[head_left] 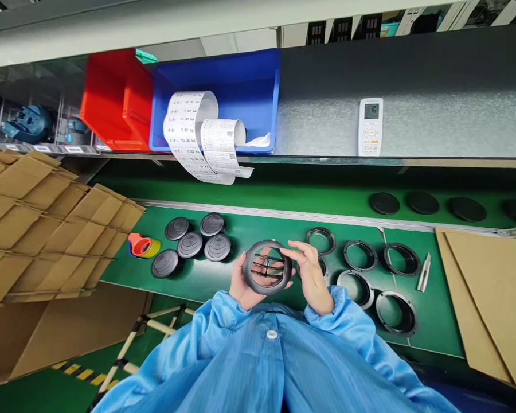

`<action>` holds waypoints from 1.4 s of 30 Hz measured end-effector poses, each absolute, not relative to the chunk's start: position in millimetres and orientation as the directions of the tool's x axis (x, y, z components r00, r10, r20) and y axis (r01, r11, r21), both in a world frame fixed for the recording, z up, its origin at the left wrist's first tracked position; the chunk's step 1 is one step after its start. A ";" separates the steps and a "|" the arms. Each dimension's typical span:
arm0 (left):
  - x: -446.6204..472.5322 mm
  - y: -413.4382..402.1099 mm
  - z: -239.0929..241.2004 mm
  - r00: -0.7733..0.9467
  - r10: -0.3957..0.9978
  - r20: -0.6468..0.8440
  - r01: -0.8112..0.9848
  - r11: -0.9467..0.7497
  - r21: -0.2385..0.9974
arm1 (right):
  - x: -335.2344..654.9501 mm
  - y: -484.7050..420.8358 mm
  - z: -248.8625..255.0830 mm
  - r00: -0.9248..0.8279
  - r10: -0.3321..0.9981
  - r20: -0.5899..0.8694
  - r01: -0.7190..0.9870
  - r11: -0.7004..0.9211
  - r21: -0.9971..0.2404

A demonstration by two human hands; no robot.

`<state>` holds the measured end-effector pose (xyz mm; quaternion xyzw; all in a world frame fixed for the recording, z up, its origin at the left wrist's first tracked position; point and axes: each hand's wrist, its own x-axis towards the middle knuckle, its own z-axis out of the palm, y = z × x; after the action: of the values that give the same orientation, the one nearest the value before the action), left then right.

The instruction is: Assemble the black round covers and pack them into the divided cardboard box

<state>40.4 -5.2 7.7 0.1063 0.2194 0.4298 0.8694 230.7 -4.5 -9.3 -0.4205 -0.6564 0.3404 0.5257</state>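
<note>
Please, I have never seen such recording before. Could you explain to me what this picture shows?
Of course. There is no machine here: a camera on a person's head looks forward and down at their two bare hands. The left hand holds a round slatted piece, with fingers behind it; the right hand has its fingertips at the rim. The surface is a green bench. Left of the hands lie five black discs; to the right are black rings and a cutter-like tool. On the shelf above, a blue bin has printed label strips hanging over its front.
</note>
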 end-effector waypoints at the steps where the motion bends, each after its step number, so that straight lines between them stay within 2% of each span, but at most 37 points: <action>1: 40.2 -4.7 7.2 0.535 0.793 -0.291 -0.704 0.609 0.364 | 230.6 -4.9 -9.4 -0.087 0.909 0.408 0.203 0.417 -0.886; 4: 38.3 -0.6 4.3 0.526 0.783 -0.331 -0.714 0.618 0.329 | 224.6 -6.7 -14.9 -0.068 0.902 0.427 0.318 0.425 -0.848; 7: 37.1 7.1 -1.6 0.424 0.773 -0.471 -0.752 0.591 0.292 | 211.4 -8.7 -29.9 -0.271 0.846 0.459 0.475 0.532 -0.701; 9: 40.4 12.6 -7.7 0.339 0.725 -0.599 -0.748 0.594 0.295 | 203.5 -8.1 -42.6 -0.422 0.819 0.390 0.514 0.570 -0.641; 11: 48.5 16.8 -14.3 0.300 0.657 -0.692 -0.701 0.643 0.307 | 199.9 -5.2 -53.6 -0.437 0.860 0.262 0.550 0.486 -0.679; 14: 66.4 21.0 -22.3 0.341 0.595 -0.727 -0.622 0.723 0.301 | 205.4 3.8 -62.9 -0.392 0.918 0.055 0.576 0.292 -0.764; 17: 80.3 27.2 -29.4 0.469 0.550 -0.691 -0.495 0.812 0.309 | 226.5 22.6 -69.6 -0.347 0.938 -0.010 0.589 0.210 -0.781; 19: 83.3 33.0 -37.2 0.499 0.534 -0.682 -0.383 0.842 0.379 | 248.3 42.6 -78.3 -0.180 0.984 0.002 0.684 0.127 -0.719; 22: 81.7 41.5 -57.0 0.434 0.547 -0.716 -0.151 0.827 0.541 | 281.1 76.4 -99.0 0.116 0.993 0.018 0.854 -0.091 -0.513; 25: 81.4 48.0 -84.2 0.362 0.606 -0.708 0.207 0.688 0.695 | 297.5 100.0 -122.3 0.170 0.984 -0.046 0.926 -0.176 -0.335; 28: 84.7 52.3 -112.0 0.392 0.706 -0.589 0.459 0.404 0.791 | 295.5 109.4 -140.7 0.176 0.978 -0.114 0.946 -0.199 -0.254; 32: 85.7 53.0 -136.5 0.522 0.703 -0.484 0.659 0.028 0.751 | 285.8 118.1 -154.1 0.215 0.969 -0.123 0.949 -0.237 -0.209; 35: 78.1 49.8 -139.9 0.540 0.670 -0.509 0.677 0.013 0.736 | 278.1 130.8 -154.9 0.206 0.971 -0.122 0.951 -0.228 -0.207; 38: 62.0 45.7 -135.0 0.562 0.639 -0.525 0.669 0.023 0.743 | 268.1 145.4 -143.2 0.099 0.991 -0.091 0.968 -0.117 -0.221; 42: 37.0 43.2 -131.5 0.504 0.694 -0.514 0.617 0.127 0.777 | 259.6 158.3 -118.7 0.023 0.990 0.140 0.959 0.018 -0.282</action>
<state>37.0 43.2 -131.5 0.6597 0.4968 0.0346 0.5628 259.6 158.3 -118.7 -0.6989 -0.6972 0.0505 0.1513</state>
